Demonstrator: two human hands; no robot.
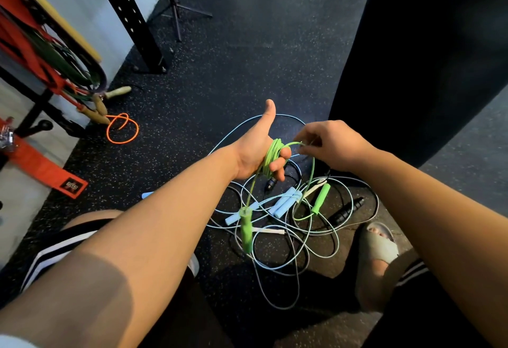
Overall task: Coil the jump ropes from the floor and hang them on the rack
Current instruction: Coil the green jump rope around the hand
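A green jump rope (270, 156) is wound in several turns round the fingers of my left hand (258, 149), whose thumb points up. One green handle (246, 230) hangs below that hand. The other green handle (320, 197) lies on the floor pile. My right hand (327, 145) pinches the green cord just right of the coil. Under both hands a tangle of light blue ropes (286, 201) and a black rope with black handles (347, 211) lies on the dark floor. The rack (41, 53) at the left holds red and green bands.
An orange rope loop (122, 129) with wooden handles lies by the rack's foot. A black perforated upright (132, 17) and a tripod stand (176, 9) rise behind. A large black bag (417, 58) hangs at right. My sandalled foot (378, 251) is next to the pile.
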